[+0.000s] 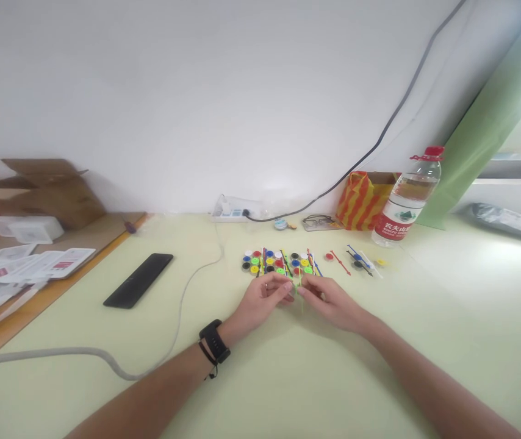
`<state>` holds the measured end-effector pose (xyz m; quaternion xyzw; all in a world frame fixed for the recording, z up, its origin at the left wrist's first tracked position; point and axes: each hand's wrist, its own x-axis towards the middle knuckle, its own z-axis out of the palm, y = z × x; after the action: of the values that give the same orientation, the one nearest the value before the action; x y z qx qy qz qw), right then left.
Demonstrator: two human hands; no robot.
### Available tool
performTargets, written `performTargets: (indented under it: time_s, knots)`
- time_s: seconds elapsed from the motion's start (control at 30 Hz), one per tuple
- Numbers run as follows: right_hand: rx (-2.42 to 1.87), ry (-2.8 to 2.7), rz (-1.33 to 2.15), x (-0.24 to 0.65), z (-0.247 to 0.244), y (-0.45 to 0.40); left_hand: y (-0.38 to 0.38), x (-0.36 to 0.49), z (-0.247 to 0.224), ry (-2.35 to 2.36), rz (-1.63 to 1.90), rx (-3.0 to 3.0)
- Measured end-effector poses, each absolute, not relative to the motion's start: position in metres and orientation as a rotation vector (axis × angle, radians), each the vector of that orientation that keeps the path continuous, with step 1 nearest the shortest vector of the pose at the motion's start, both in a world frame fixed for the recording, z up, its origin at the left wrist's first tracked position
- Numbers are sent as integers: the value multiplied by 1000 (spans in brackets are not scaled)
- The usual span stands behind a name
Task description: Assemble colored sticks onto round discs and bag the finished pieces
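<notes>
My left hand (258,303) and my right hand (336,303) meet over the table, just in front of rows of small round discs (254,269) in several colours. Between thumb and fingers, my right hand pinches a thin light-green stick (301,277), upright in view. My left hand's fingers are closed close beside it, near a small bit of green; what they grip is mostly hidden. Coloured pointed sticks lie across the discs. To the right are a red disc (329,256), a red stick with pointed ends (341,263), and a group of blue, black and white sticks (362,259) with a yellow disc (380,263).
A black phone-like slab (139,280) and a pale cable (180,311) lie to the left. Behind stand a power strip (233,210), glasses (319,220), a striped bag (363,201) and a water bottle (407,204). Cards (63,263) and a cardboard box (54,189) sit far left.
</notes>
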<state>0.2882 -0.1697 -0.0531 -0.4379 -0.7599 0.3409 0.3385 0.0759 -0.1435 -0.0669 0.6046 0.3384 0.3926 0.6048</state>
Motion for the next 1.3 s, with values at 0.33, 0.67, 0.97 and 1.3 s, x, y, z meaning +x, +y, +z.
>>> performTargets:
  time_s: [0.33,0.67,0.97,1.3]
  knots:
    - [-2223,-1993,263,394,-47,-139,-150,78,-66,810,861,1558]
    - [-2255,-1951,-111,394,-59,-129,-164,78,-56,821,773,1825]
    - [-2208,-2075,-40,377,-68,-122,-164,78,-58,829,742,1870]
    - [-2038,-1930,-77,378,-67,-125,-164,77,-59,835,737,1860]
